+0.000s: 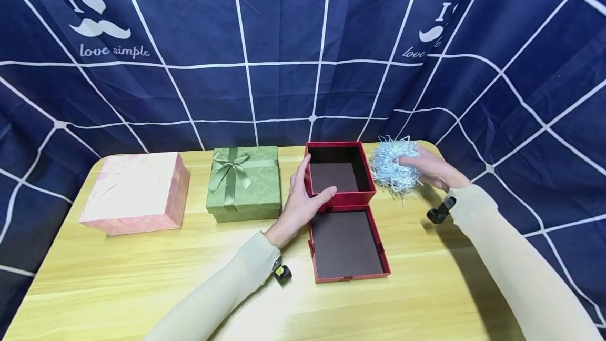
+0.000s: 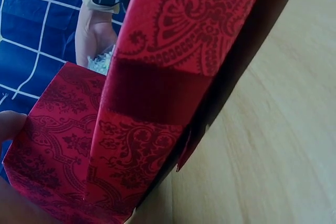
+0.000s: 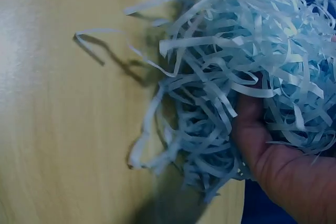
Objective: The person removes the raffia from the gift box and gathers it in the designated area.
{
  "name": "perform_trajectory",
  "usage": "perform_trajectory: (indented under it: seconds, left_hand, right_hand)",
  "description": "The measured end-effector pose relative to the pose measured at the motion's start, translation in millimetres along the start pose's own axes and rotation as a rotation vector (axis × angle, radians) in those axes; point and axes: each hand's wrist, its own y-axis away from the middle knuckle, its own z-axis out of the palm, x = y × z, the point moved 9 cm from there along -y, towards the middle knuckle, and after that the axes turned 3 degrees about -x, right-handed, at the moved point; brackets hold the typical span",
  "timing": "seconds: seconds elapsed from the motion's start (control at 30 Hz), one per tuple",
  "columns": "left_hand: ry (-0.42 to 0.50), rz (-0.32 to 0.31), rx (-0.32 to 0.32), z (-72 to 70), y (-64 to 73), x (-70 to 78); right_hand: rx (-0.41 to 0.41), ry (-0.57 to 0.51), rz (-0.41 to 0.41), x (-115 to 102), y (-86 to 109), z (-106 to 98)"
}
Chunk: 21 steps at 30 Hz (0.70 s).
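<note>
A square red box [image 1: 339, 198] stands uncovered at the back of the table, its dark inside facing up. My left hand [image 1: 301, 200] holds it at the near left corner, thumb over the front edge and fingers along the left side. Directly in front lies its red lid [image 1: 349, 246], inner side up; a dark red pattern covers the lid [image 2: 173, 30] in the left wrist view. Right of the box, my right hand [image 1: 433, 166] grips a bundle of pale blue shredded paper [image 1: 394, 166]. The thumb [image 3: 252, 132] sinks into the strands, which hide the other fingers.
A green gift box [image 1: 246, 186] with a ribbon bow stands left of the red box. Farther left is a pink box [image 1: 137, 191]. A dark blue curtain [image 1: 284, 30] with white lines hangs behind the wooden table [image 1: 189, 278].
</note>
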Motion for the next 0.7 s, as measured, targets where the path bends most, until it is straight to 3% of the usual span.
perform_trajectory:
  seconds: [0.27,0.7]
  left_hand:
    - [0.007,0.01,-0.008,1.6,-1.8,1.3]
    - [0.004,0.0,0.002,-0.6,0.3,2.3]
  right_hand:
    - [0.052,0.214,0.046,3.9,-4.8,0.6]
    - [0.159,0.343,0.042,-7.1,6.1,-0.9]
